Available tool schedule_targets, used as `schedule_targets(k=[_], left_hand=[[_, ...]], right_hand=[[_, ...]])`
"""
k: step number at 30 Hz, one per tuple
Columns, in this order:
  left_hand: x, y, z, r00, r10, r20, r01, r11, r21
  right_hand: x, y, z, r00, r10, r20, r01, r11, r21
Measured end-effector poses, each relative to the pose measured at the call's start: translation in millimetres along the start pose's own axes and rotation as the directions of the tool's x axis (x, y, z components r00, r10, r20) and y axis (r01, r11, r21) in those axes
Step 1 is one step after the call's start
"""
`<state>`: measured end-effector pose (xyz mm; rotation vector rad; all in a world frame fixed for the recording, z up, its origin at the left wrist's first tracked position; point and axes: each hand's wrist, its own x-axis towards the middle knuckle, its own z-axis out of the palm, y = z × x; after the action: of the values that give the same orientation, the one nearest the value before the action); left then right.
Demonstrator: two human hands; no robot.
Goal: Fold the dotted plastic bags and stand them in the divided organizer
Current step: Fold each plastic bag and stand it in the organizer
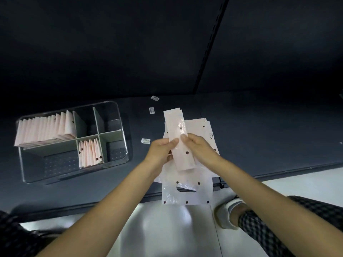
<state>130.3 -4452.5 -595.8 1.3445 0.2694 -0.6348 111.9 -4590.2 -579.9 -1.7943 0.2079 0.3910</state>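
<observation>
The left hand [163, 148] and the right hand [196, 145] meet at the centre of the frame, both pinching one long, narrow folded strip of pale pink dotted plastic bag [181, 140]. The left thumb and fingers curl round the strip's left edge; the right thumb presses on its front from the right, with the fingers behind. The strip runs from just above centre, down between the two hands, and ends just below them, tilted slightly to the left at the top. Both bare forearms reach in from the lower corners of the frame, converging on the strip.

Under the hands lies a loose pile of flat, unfolded white dotted plastic bags [187, 191], spread over the dark grey table [259, 127] and hanging over its near edge.

At the left of the frame, well apart from the hands, sits the clear plastic organizer with grey dividers [109, 135]. Its upper-left compartment holds a long row of folded pink bags [44, 129] standing on edge; a lower middle compartment holds a shorter row of folded bags [90, 153].

Three small white labels [151, 110] lie on the table between the organizer and the pile.
</observation>
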Motion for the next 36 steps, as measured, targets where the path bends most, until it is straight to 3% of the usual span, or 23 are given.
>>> schedule_targets(k=[5,11,20,26,30,33,36], left_hand=[[-26,6,-21,0.999,-0.032,-0.011,0.032,0.999,-0.01],[-54,14,-51,0.999,0.031,-0.034,-0.03,0.999,0.016],[-81,23,-73,0.997,0.065,-0.036,-0.07,0.982,-0.176],[-90,25,-79,0.998,0.054,0.033,-0.045,0.973,-0.227],[-93,26,-79,0.998,-0.039,0.048,0.05,0.963,-0.266],[-95,25,-75,0.996,-0.084,0.006,0.083,0.978,-0.193],[-95,20,-71,0.994,-0.033,-0.107,0.02,0.992,-0.123]], right_hand=[[-14,-10,22,0.998,-0.039,-0.059,0.037,0.999,-0.03],[-29,-19,35,1.0,0.013,-0.023,-0.008,0.979,0.205],[-48,-34,44,0.998,-0.045,0.04,0.026,0.921,0.388],[-59,-40,51,0.989,-0.148,0.004,0.141,0.95,0.278],[-61,-40,54,0.981,-0.19,-0.039,0.194,0.955,0.226],[-62,-39,57,0.979,-0.202,-0.035,0.205,0.957,0.207],[-61,-38,61,0.982,-0.186,-0.033,0.189,0.969,0.162]])
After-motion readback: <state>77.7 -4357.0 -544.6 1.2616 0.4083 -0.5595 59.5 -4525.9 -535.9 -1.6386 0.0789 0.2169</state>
